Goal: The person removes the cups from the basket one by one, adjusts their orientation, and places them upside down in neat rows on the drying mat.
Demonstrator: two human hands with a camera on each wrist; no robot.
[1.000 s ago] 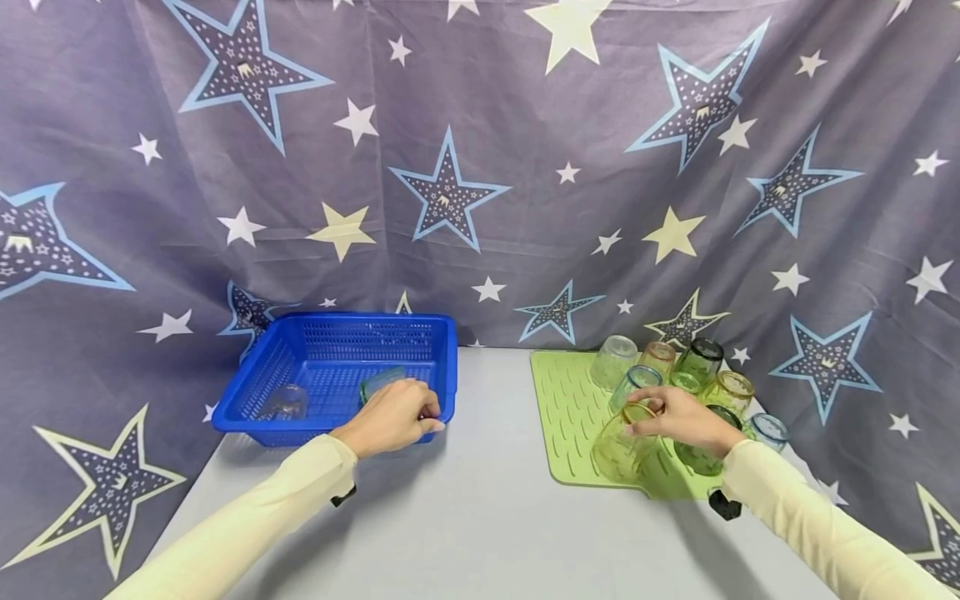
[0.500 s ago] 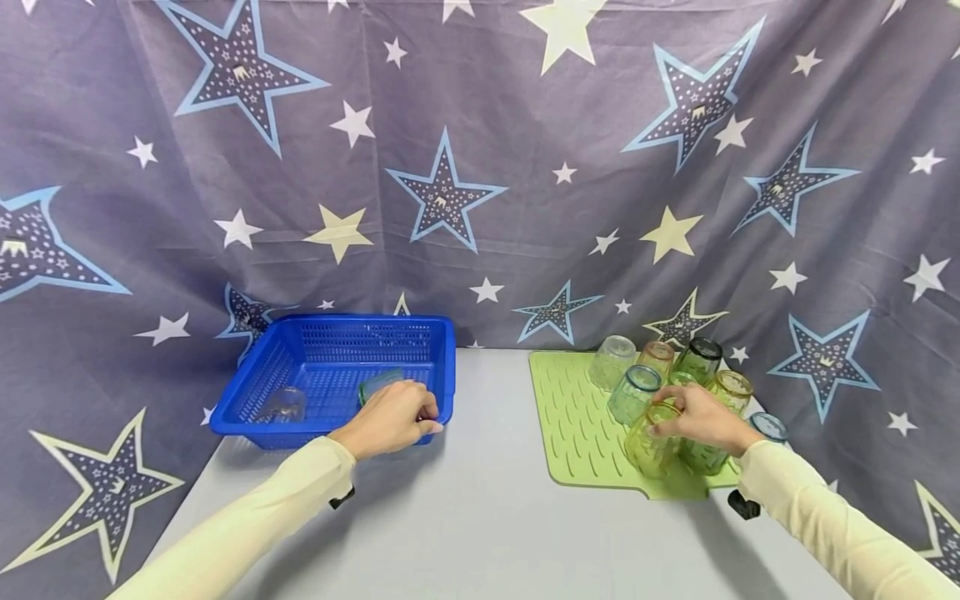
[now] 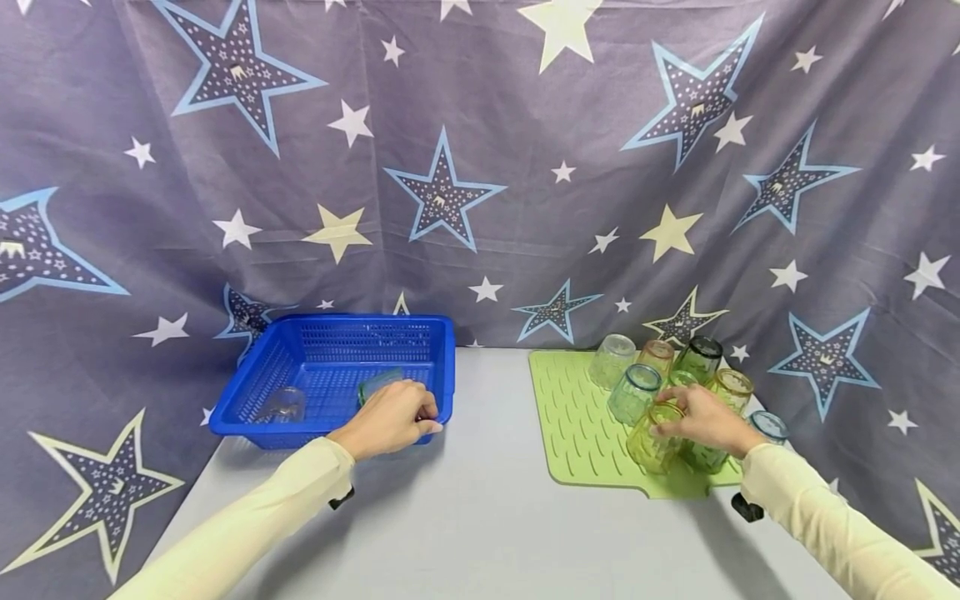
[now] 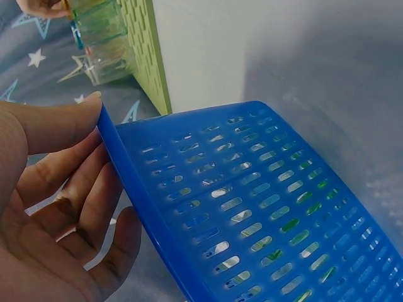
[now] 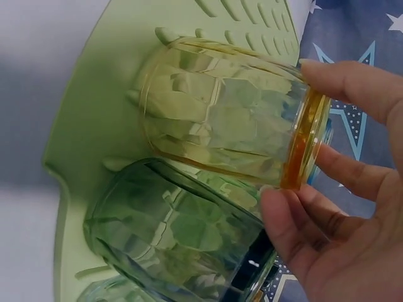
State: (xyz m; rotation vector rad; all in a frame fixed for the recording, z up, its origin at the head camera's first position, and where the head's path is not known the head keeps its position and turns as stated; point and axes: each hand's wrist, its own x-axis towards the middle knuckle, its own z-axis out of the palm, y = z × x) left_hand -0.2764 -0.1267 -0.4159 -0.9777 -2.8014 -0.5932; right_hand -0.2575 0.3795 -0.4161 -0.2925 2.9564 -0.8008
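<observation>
My right hand [image 3: 708, 419] grips a yellow glass [image 3: 651, 443] around its thick end, fingers and thumb spread about it. The glass stands mouth down on the green drying mat [image 3: 573, 437], next to a dark green glass [image 5: 182, 233]. On the other side, my left hand [image 3: 392, 419] pinches the rim of a blue perforated basket [image 4: 208, 182] between thumb and fingers. Inside that basket lie a clear glass [image 3: 287, 404] and a green-tinted glass [image 3: 381, 383], partly hidden by the left hand.
Several upturned glasses crowd the mat behind the right hand, including a clear glass [image 3: 613, 362], a blue-rimmed glass [image 3: 634, 395], a pinkish glass [image 3: 657, 357] and a dark glass [image 3: 701, 358]. A light blue glass [image 3: 769, 427] stands at the right. A star-patterned curtain [image 3: 480, 167] hangs behind the table.
My right hand has carried the yellow glass rightward on the mat, close to the dark green glass, where it now stays nearly still. The left hand has kept its place on the basket.
</observation>
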